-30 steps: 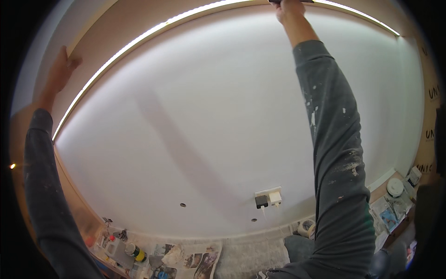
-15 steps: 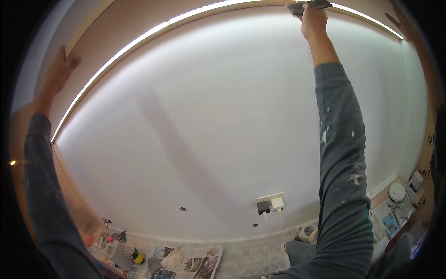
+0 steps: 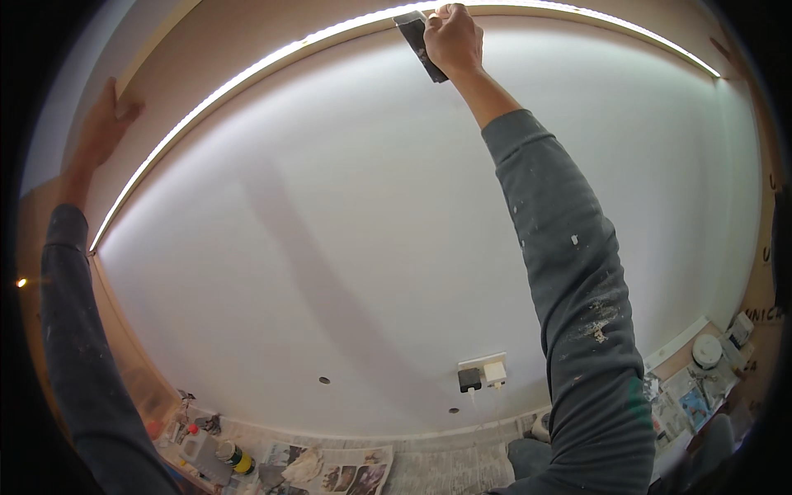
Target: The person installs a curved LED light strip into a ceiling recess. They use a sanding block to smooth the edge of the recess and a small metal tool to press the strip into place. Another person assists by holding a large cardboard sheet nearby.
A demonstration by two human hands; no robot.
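My right hand (image 3: 455, 41) is raised to the top of the white wall (image 3: 371, 206), its fingers closed round a dark, flat, rectangular sanding pad (image 3: 419, 48). The pad's upper end meets the edge under the glowing light strip (image 3: 272, 54), and its long side slants down across the wall. Which face of it touches the wall I cannot tell. At the far left my left hand (image 3: 103, 128) is held up against the pale board (image 3: 153, 107) beside the strip, fingers spread and holding nothing. Pale paint flecks mark both dark grey sleeves.
Low on the wall sits a socket with a black plug (image 3: 469, 379) and a white plug (image 3: 495, 373). Newspaper (image 3: 346, 472) covers the surface below, with a plastic jug (image 3: 205, 456), a yellow-and-black can (image 3: 235, 455) and a crumpled cloth (image 3: 304, 466). A white round tub (image 3: 707, 351) stands right.
My right hand has moved left along the top edge with the sanding pad, which has turned from nearly level to steeply slanted. My left hand has stayed in place.
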